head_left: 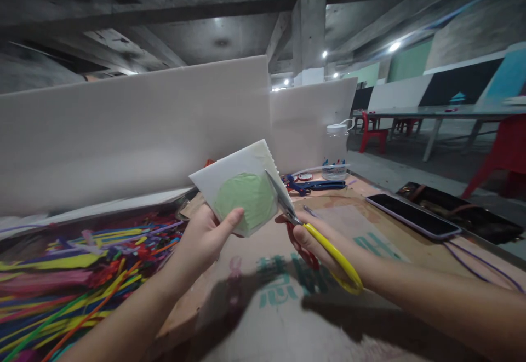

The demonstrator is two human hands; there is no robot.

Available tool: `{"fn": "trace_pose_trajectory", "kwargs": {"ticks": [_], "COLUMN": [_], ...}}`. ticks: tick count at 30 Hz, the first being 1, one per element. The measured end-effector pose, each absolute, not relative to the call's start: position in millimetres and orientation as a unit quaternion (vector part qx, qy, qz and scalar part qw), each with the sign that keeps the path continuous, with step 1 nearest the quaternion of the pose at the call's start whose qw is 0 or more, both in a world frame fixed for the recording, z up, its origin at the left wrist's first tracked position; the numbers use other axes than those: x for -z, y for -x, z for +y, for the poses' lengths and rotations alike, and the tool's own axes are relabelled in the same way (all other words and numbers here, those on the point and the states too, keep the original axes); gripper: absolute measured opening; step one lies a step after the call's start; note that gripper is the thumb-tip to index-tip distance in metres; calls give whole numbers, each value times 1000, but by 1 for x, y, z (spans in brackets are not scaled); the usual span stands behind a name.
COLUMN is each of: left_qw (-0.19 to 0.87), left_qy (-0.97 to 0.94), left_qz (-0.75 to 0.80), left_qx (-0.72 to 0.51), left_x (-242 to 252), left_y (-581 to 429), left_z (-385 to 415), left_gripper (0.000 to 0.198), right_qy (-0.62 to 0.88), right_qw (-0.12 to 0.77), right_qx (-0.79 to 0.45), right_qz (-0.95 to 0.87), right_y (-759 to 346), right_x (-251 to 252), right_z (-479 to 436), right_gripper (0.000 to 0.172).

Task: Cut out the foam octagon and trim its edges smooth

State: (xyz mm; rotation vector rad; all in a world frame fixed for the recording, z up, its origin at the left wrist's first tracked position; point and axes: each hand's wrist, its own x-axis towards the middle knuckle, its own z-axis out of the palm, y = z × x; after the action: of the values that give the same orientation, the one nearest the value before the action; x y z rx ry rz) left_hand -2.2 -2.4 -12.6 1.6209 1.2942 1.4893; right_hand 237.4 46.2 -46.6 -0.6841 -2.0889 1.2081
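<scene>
My left hand (203,239) is closed on a white paper sheet (236,187) with a green round patch on it, thumb on its lower edge, held up tilted above the table. In my right hand (324,244) are scissors (304,225) with yellow and red handles. Their metal blades point up and left, and the tips lie against the sheet's right edge beside the green patch.
Brown cardboard (287,291) with green characters covers the table. A heap of coloured strips (78,274) lies at the left. White partition boards (135,126) stand behind. A phone (413,217), a dark tablet (464,211), blue scissors (316,185) and a clear jar (336,151) sit to the right.
</scene>
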Motion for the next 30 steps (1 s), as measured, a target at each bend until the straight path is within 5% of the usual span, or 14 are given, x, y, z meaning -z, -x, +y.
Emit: {"fn": "trace_pose_trajectory", "kwargs": {"ticks": [30], "left_qw": [406], "left_qy": [-578], "left_qz": [460], "left_qx": [-538], "left_x": [16], "left_y": [-3], "left_z": [-5], "left_gripper": [46], "right_qy": [228], "right_qw": [364], "right_qx": [-364], "right_qz": [-826], "right_y": [-250], "right_x": [22], "right_z": [47], "right_gripper": [56]}}
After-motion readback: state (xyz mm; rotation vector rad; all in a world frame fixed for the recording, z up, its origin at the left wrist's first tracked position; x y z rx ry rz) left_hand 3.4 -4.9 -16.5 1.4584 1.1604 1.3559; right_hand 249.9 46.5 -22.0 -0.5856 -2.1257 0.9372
